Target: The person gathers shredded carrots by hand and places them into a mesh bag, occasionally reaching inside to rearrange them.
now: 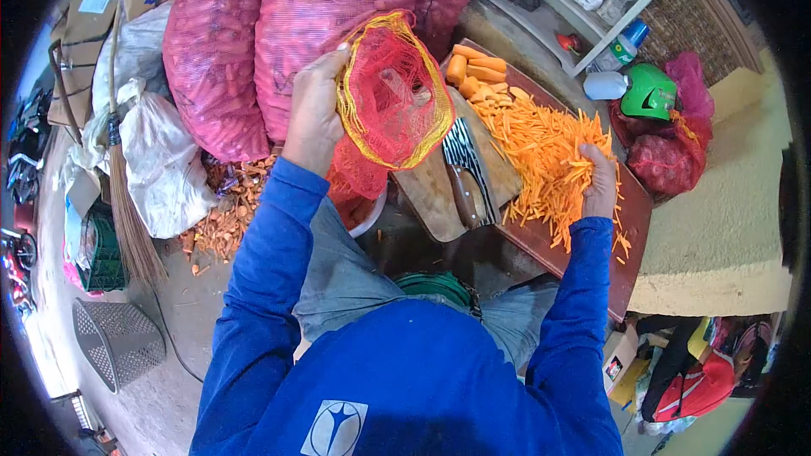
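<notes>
Biggest stuff first: 3 bulging pink mesh sacks [338,42] fill the top of the frame, and they look seriously heavy, so don't expect to shift them by a pinch of netting. Then there's the reddish-brown table [635,219] right of center, carrying a big loose heap of carrot sticks [541,160]. My guess is the heap is damp and a bit slippery, light by the handful, and the thin bits would snap if squeezed, so scoop from underneath with a cupped palm. The chopping board [422,203] sits beside it, just right of center. The red net bag [395,93], upper center, should be the easy part: next to no weight, floppy, collapses on itself, so I'd grab the yellow rim, since it's the bit that seems to hold some shape. The left hand [314,110] does just that, fingers clamped on the rim's left side with the mouth gaping. The right hand [601,181] is at the heap's right edge, but its fingers are partly hidden, so can't tell if they're closed on any sticks. Smallest, the whole peeled carrots [484,70] up top look firm, probably slick too.
</notes>
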A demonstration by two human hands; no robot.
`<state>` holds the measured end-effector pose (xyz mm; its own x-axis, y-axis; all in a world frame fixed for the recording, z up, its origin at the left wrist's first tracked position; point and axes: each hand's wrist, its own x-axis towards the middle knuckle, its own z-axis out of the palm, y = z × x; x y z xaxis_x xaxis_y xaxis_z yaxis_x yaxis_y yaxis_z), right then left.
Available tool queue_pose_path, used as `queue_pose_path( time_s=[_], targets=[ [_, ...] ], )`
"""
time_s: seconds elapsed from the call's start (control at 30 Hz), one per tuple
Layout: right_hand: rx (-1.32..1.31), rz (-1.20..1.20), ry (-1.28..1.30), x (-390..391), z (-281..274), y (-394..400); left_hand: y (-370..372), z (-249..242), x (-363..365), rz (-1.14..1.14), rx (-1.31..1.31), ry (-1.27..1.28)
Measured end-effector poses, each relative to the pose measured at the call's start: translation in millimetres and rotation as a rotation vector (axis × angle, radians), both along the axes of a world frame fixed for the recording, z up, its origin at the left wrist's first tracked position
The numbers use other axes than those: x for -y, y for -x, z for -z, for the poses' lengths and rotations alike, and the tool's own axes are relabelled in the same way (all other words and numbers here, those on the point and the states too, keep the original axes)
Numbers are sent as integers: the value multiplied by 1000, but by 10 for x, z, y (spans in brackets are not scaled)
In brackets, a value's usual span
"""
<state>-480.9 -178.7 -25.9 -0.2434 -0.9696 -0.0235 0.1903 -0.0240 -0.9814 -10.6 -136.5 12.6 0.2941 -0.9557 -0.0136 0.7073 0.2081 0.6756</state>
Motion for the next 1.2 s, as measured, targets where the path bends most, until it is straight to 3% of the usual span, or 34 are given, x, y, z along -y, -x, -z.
queue_pose_path(
  time_s=[0.17,0.27,0.43,0.57,0.73,0.8,0.9,0.97,1.0,1.07,1.1,1.13,1.2],
  targets=[
    [45,-142,91,-17,-328,-443,160,-56,65,-76,88,-5],
    [-17,-207,188,-121,-672,-939,175,31,150,-7,96,15],
    [99,-518,174,-308,-1106,-1860,225,23,154,-55,171,-9],
    [408,-748,14,-86,-797,-2653,199,-14,80,-113,148,16],
    [767,-826,-154,-120,-310,-3588,-104,-22,-9,-271,255,67],
    [756,-793,-186,-117,-102,-3803,-280,9,-67,-258,291,52],
    [618,-814,-214,-97,100,-4013,-429,58,-122,-353,391,18],
    [7,-853,-174,-71,164,-4066,-505,40,-137,-376,403,11],
    [9,-849,-177,13,247,-4102,-534,33,-141,-397,415,7],
    [-799,-862,411,203,438,-4164,-607,-13,-177,-394,353,2],
    [-871,-1046,201,24,-104,-3990,-707,-6,-167,-391,323,-3],
    [-871,-1045,198,104,-88,-4015,-783,0,-166,-389,294,-7],
    [-1137,-983,491,362,1,-4066,-864,-11,-192,-392,274,7]
  ],
)
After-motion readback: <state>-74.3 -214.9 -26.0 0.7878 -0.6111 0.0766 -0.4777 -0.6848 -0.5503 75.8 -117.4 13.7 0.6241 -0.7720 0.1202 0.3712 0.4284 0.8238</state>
